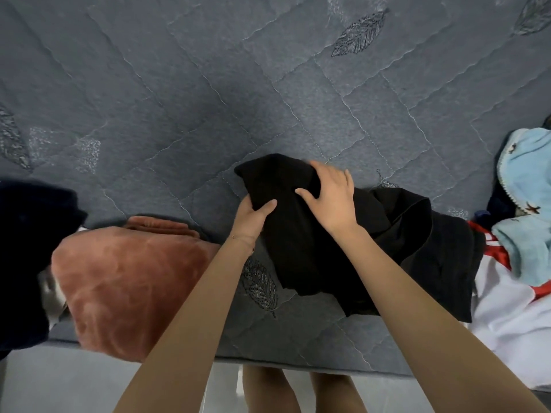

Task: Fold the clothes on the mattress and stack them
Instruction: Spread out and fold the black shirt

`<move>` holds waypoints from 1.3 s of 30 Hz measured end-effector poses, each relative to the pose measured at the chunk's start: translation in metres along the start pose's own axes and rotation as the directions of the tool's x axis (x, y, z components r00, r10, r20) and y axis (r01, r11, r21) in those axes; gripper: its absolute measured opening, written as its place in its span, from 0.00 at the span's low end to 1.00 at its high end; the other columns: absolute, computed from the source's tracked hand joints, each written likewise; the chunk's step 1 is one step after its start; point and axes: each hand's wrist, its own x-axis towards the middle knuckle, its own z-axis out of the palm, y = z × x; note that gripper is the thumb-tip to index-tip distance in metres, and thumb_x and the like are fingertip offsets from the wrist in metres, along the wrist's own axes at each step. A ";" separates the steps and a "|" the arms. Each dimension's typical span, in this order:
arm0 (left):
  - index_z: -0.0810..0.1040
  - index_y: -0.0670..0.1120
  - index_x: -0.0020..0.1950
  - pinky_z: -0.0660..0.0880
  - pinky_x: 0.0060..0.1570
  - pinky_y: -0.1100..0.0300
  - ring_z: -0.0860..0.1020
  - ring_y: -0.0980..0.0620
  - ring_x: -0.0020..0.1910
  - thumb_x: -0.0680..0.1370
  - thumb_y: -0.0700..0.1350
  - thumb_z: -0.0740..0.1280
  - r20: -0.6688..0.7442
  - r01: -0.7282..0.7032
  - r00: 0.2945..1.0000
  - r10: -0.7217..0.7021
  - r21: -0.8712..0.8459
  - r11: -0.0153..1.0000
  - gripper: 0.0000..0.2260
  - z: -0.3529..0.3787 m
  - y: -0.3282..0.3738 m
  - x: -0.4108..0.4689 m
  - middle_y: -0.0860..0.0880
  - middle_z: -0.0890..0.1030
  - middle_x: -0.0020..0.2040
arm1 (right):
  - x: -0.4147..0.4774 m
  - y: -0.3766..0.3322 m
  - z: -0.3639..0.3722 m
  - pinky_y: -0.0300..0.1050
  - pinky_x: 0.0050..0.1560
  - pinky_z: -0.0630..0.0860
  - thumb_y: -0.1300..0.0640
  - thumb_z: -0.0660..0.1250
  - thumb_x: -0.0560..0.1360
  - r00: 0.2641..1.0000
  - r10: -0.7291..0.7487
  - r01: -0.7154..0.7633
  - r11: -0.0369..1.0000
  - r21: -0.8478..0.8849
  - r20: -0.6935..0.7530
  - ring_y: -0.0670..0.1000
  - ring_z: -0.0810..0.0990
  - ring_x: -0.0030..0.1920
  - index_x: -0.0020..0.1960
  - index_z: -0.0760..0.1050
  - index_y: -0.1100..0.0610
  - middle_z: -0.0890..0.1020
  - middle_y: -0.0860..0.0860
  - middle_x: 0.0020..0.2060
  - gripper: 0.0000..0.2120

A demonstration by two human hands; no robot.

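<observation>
— Where does the black garment [343, 242] lie?
— On the grey quilted mattress [208, 99], near its front edge, right before the person. It is crumpled, not flat.
— Which way does its length run?
— On a slant: the bunched end points away and to the left, and the wider, looser end trails back toward the near right.
— And the hands?
— Both are at the bunched far end. The left hand [253, 216] grips the cloth's left edge, thumb on top and fingers tucked beneath. The right hand [331, 198] rests on top of the hump, thumb spread wide toward the left hand, fingers close together and bent over the fold. Its fingertips are hidden, so one cannot tell whether it clutches or only presses.
— What lies around?
— To the left, a rust plush bundle [128, 281], folded, overhangs the mattress edge, with a dark navy cloth [26, 248] beside it. To the right, touching the black garment's loose end, is a white and red garment [507, 317], and a light blue cloth [527, 204] lies beyond it.
</observation>
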 end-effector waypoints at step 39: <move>0.53 0.42 0.78 0.55 0.75 0.50 0.54 0.43 0.77 0.80 0.43 0.65 -0.115 -0.104 0.934 0.337 0.818 0.565 0.31 0.004 -0.115 -0.096 0.40 0.55 0.78 | -0.122 0.028 0.025 0.51 0.76 0.57 0.51 0.73 0.74 0.988 -0.098 0.092 0.994 0.051 0.120 0.56 0.62 0.75 0.71 0.71 0.57 0.68 0.56 0.72 0.28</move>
